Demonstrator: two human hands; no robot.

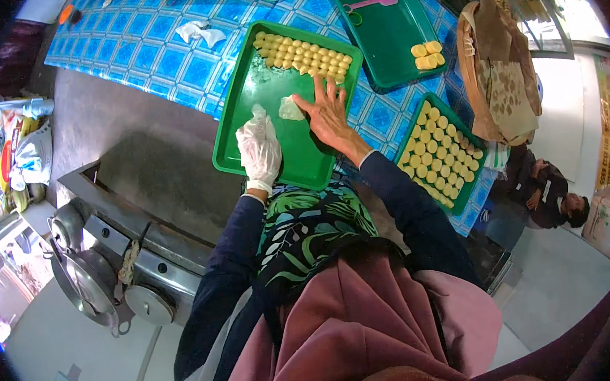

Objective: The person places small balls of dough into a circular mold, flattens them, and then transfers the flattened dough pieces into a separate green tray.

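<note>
A green tray lies before me, with rows of small yellow dough balls across its far end. My right hand is bare and spread over the tray's right side, its fingertips at the nearest row of balls. Beside its thumb is a pale, translucent scrap, perhaps plastic or dough. A crumpled white plastic glove covers my left hand, which hovers over the near left part of the tray. Its fingers look bunched together, and whatever they may hold is hidden by the glove.
To the right stands a tray of yellow rounds. Beyond it, another green tray holds a pink spatula and several yellow pieces. Crumpled white plastic lies on the blue checked tablecloth. A stove with pans is at left.
</note>
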